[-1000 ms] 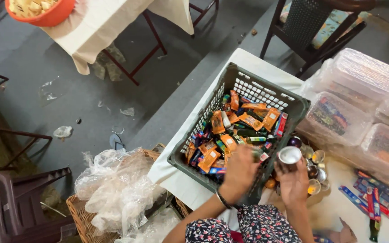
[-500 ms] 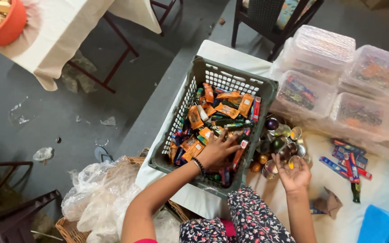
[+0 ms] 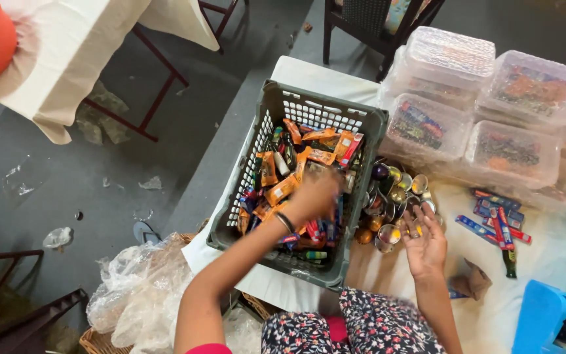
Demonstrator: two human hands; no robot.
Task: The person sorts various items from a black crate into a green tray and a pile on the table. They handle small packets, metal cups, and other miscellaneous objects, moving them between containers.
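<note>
White-clothed table [image 3: 558,262]: left hand [image 3: 312,196] had pushed deeper among wrapped sweets [image 3: 283,187] in grey crate [image 3: 257,124], grip blurred, indeterminate; right hand [image 3: 424,242], now empty, lay open-palmed beside small tins [image 3: 394,190].

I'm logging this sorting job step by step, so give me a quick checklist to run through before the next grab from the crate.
1. Left hand inside the grey crate, over the wrapped sweets: ok.
2. Left hand's grip on a sweet: cannot tell, the hand is blurred.
3. Right hand free: ok, palm up and open, nothing held.
4. Small round tins within reach of the right hand: ok, they lie just beyond its fingers beside the crate.
5. Crate resting fully on the white-covered table: ok, it sits flat, though close to the near edge.
6. Clear lidded tubs open for filling: not ok, lids on.
</note>
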